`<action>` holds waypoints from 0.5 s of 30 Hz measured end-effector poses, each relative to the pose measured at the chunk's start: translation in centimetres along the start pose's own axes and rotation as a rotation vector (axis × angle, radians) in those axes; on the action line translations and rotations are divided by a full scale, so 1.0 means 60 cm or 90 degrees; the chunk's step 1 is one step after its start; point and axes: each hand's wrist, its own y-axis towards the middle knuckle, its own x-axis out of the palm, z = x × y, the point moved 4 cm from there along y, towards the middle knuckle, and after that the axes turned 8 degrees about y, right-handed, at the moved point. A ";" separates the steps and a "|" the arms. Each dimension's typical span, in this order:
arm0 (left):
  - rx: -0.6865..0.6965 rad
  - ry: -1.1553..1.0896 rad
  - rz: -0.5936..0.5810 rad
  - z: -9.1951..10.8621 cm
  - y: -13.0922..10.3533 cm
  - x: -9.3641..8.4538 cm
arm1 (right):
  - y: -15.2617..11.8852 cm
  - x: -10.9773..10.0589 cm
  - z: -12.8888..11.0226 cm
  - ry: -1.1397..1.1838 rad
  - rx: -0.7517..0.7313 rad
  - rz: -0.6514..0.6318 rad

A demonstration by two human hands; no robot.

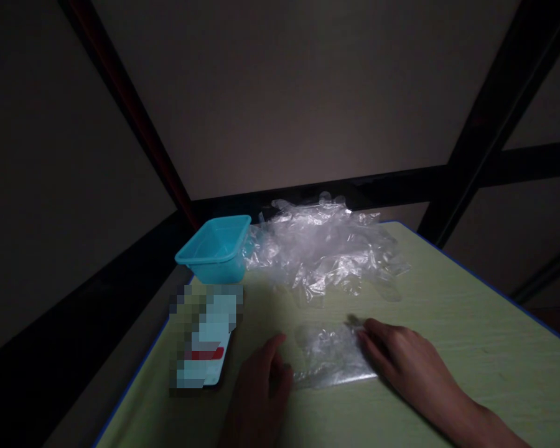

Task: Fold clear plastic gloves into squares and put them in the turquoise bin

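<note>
A clear thin plastic piece (333,354), which looks like a folded disposable glove, lies flat on the table between my hands. My right hand (401,354) is closed at its right edge, thumb and fingers pinching the film there. At the left edge rests my left hand (264,386), its thumb and forefinger apart and the thumb close to the film; whether it touches is hard to tell. Farther back is a loose heap of clear plastic gloves (326,246), with finger-shaped lobes showing.
A turquoise plastic basin (212,260) stands at the back left, against the heap. A phone (217,330), its screen partly blurred out, lies left of my left hand. The pale green table (466,336) has a blue edge and meets a wall at the back.
</note>
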 end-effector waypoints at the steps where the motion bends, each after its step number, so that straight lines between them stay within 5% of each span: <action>1: 0.019 0.003 0.013 0.002 0.001 -0.003 | 0.000 -0.001 -0.001 0.009 -0.009 0.008; 6: 0.166 0.002 0.069 0.045 0.017 -0.007 | 0.000 -0.004 -0.004 0.028 -0.032 0.023; 10: 0.238 -0.029 -0.046 0.091 0.046 0.021 | 0.000 -0.001 -0.002 0.054 -0.013 -0.006; 15: 0.176 -0.068 -0.142 0.099 0.076 0.038 | 0.002 0.002 0.000 0.093 0.006 -0.029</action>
